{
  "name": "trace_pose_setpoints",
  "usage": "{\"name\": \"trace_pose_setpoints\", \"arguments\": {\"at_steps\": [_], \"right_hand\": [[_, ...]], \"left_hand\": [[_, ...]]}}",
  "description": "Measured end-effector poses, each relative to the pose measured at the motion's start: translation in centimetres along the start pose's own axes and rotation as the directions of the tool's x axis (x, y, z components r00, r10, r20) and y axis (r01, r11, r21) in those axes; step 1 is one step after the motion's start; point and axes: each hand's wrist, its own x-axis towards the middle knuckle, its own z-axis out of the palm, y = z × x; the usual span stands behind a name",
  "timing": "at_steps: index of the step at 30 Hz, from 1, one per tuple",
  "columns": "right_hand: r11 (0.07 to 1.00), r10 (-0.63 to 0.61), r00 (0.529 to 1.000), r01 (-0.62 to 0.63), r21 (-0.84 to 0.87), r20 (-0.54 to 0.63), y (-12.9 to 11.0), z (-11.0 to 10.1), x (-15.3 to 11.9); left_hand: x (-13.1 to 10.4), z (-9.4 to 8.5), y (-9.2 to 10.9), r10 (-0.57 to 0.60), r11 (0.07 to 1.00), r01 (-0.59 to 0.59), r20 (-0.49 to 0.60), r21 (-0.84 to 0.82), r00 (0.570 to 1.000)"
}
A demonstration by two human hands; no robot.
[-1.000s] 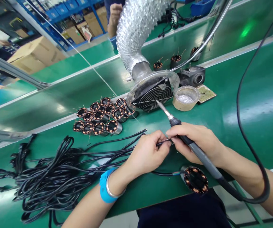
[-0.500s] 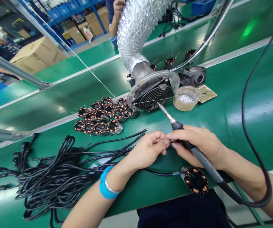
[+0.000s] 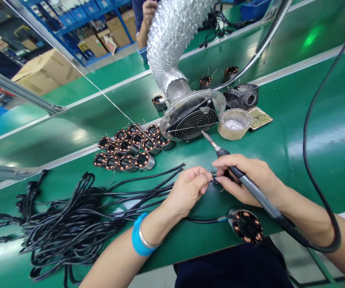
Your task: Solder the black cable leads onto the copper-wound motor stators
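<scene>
My right hand (image 3: 250, 178) is closed round a soldering iron (image 3: 258, 194), its metal tip pointing up and left toward the round fan grille. Its thumb and forefinger also reach a tiny dark piece (image 3: 214, 176) between my two hands. My left hand (image 3: 189, 188) pinches at the other side of that piece; its exact kind is too small to make out. Below them, near the table's front edge, lies a motor stator (image 3: 247, 227) with copper windings. A black cable (image 3: 204, 220) with coloured wires at its end runs into it from under my left wrist.
Several stators (image 3: 126, 146) stand grouped at the back left. A pile of black cables (image 3: 67, 224) covers the left side. A fume extractor (image 3: 192, 120) hangs mid-table, beside a solder tub (image 3: 234, 125) and a sponge tray (image 3: 261, 119). Across the bench, another person's arm (image 3: 144, 30) shows.
My right hand has drawn slightly away from my left fingertips, so the small piece between them shows more. The iron's tip has shifted slightly right and down.
</scene>
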Motion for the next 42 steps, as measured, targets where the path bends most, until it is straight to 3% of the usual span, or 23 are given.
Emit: {"name": "trace_pose_setpoints", "arguments": {"at_steps": [4, 8, 13, 19, 22, 26, 42], "right_hand": [[0.997, 0.063, 0.993, -0.067, -0.032, -0.099, 0.1, 0.6, -0.1], [0.998, 0.059, 0.994, -0.06, -0.006, -0.088, 0.1, 0.5, -0.2], [1.0, 0.027, 0.993, -0.027, 0.002, -0.113, -0.6, -0.8, -0.3], [0.997, 0.0, 0.963, 0.019, 0.069, -0.271, -1.1, -3.0, -1.0], [0.982, 0.092, 0.939, -0.031, 0.186, -0.332, -1.3, -3.3, -1.8], [0.957, 0.185, 0.934, -0.101, 0.271, -0.307, -1.4, -3.0, -2.5], [0.974, 0.105, 0.965, -0.051, 0.223, -0.241, -1.8, -2.8, -2.1]], "left_hand": [[0.1, 0.2, 0.0, 0.033, 0.999, -0.032, -0.033, 0.012, 0.999], [0.2, 0.2, -0.1, 0.037, 0.998, -0.034, -0.061, 0.051, 0.997], [0.0, 0.2, -0.2, 0.062, 0.992, -0.051, -0.092, 0.119, 0.994], [-0.2, 0.4, -0.4, 0.044, 0.993, -0.031, -0.106, 0.116, 0.993], [-0.2, 0.3, -0.6, 0.036, 0.994, -0.027, -0.09, 0.104, 0.995], [-0.3, 0.3, -0.7, 0.031, 0.995, -0.024, -0.078, 0.093, 0.996], [-0.5, 0.5, -0.8, 0.068, 0.989, -0.056, -0.088, 0.136, 0.994]]}}
